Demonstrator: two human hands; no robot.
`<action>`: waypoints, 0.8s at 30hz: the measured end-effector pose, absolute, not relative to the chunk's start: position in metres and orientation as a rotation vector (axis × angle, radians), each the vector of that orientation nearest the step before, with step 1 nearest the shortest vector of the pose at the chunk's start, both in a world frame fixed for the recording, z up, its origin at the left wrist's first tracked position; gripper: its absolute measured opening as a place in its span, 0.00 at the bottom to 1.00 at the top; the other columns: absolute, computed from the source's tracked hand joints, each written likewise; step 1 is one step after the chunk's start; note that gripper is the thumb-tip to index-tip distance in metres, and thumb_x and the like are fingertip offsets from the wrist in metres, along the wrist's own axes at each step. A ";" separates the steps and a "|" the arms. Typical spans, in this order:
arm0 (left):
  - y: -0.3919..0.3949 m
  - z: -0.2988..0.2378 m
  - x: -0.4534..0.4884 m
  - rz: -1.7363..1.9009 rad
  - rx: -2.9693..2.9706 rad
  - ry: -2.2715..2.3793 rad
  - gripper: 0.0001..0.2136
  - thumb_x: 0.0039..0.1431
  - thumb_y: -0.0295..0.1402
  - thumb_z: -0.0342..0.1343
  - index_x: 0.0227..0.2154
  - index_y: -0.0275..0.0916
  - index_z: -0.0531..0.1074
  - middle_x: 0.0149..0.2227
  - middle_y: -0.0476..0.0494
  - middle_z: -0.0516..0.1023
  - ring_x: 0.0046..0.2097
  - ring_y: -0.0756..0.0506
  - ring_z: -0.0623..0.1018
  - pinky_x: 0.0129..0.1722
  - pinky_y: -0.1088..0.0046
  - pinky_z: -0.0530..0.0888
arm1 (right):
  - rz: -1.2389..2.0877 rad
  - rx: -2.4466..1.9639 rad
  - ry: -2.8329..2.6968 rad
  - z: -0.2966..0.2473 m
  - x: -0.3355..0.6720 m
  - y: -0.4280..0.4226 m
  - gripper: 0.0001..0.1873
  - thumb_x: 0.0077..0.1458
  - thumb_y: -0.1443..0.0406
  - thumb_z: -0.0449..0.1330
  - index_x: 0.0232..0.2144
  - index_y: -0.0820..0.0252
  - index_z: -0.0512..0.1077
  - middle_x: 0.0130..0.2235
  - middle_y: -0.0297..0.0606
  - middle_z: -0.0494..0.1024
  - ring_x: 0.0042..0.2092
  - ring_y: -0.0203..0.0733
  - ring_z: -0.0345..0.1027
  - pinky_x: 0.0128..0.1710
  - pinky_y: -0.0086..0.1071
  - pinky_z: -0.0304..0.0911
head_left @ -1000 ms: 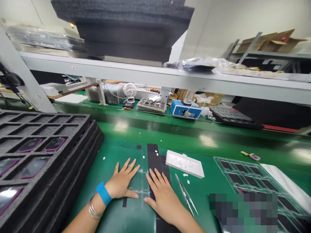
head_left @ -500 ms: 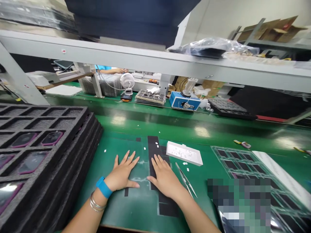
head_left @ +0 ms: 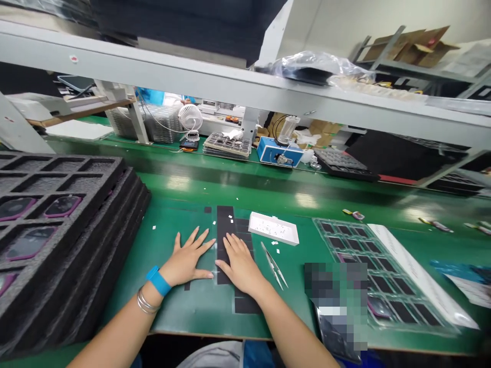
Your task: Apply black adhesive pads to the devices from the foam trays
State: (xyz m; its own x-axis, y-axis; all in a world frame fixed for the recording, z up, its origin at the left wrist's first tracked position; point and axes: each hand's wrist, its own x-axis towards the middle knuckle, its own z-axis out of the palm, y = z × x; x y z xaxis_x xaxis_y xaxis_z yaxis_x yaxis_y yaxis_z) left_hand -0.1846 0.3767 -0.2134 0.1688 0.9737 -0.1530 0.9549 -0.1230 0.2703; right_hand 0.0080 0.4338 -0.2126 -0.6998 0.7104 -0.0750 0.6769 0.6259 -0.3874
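My left hand (head_left: pixel 186 263) lies flat on the green mat (head_left: pixel 199 312) with its fingers spread; a blue band and silver bangles circle its wrist. Over the black strips (head_left: pixel 225 220) on the mat, my right hand (head_left: pixel 241 263) rests palm down, fingers stretched out. Part of those strips is hidden beneath it. To the right of this hand lie metal tweezers (head_left: pixel 274 268), their tips pointing towards me or away, which I cannot tell. A shallow white box (head_left: pixel 273 228) holding small bits sits just beyond, and several tiny white pieces are scattered around.
At the left, black foam trays (head_left: pixel 95 199) are stacked, some pockets holding purple-rimmed parts (head_left: pixel 63 206). A clear tray (head_left: pixel 378 263) with black squares lies at the right, near a blurred-out dark object (head_left: pixel 335 306). A grey shelf beam (head_left: pixel 215 89) crosses above; a fan (head_left: pixel 191 117) stands behind.
The view has shifted, so the scene sits further left and slightly higher, and the table's front edge shows. Both hands keep their flat pose on the mat and strips.
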 end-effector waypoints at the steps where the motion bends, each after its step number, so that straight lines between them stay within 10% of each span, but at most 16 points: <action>1: 0.377 -0.214 -0.185 0.079 2.143 1.842 0.40 0.49 0.57 0.53 0.63 0.52 0.45 0.67 0.45 0.37 0.66 0.32 0.37 0.53 0.32 0.34 | 0.614 -1.184 -2.748 -0.213 0.008 0.434 0.37 0.60 0.49 0.46 0.63 0.66 0.49 0.66 0.42 0.43 0.67 0.45 0.32 0.65 0.43 0.35; 24: 0.378 -0.215 -0.183 0.067 2.147 1.879 0.39 0.49 0.56 0.54 0.62 0.53 0.47 0.66 0.43 0.41 0.66 0.31 0.40 0.54 0.32 0.36 | 0.713 -1.155 -2.698 -0.208 0.011 0.436 0.36 0.60 0.51 0.49 0.62 0.69 0.51 0.66 0.45 0.46 0.66 0.46 0.34 0.65 0.43 0.35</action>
